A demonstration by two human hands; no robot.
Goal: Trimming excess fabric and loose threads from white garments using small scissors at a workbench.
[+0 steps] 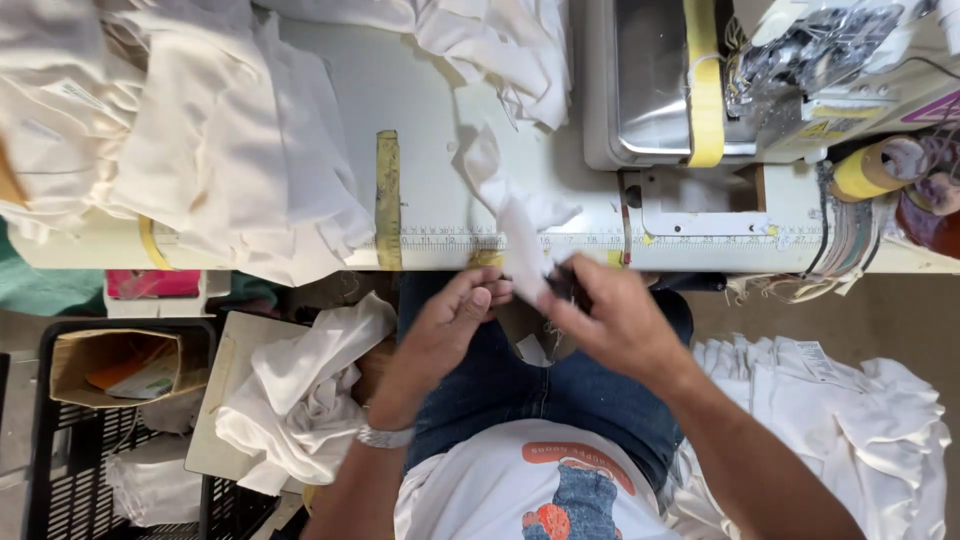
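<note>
The person sits at a white bench (420,100) and both hands work just in front of its near edge, above the lap in blue jeans (520,385). The left hand (450,320) has its grip pressed together, the fingers (480,297) pinching the lower end of a narrow white fabric strip (510,215). The right hand (620,320) is touching the same strip from the other side; its grip is also closed on it, and something small and dark sits between the fingertips, but what it is cannot be told.

From the hands the strip goes up over the bench edge and lies on the bench top, left of the sewing machine (690,85). A printed ruler (460,238) runs along the bench edge, and a yellow measuring tape (388,195) lies across the bench, left of the strip. A pile of white garments (240,140) rests on the far left part of the bench. Below the bench edge, left of the left hand, another white cloth (300,390) lies on a board, and a black crate (70,470) stands further left.
</note>
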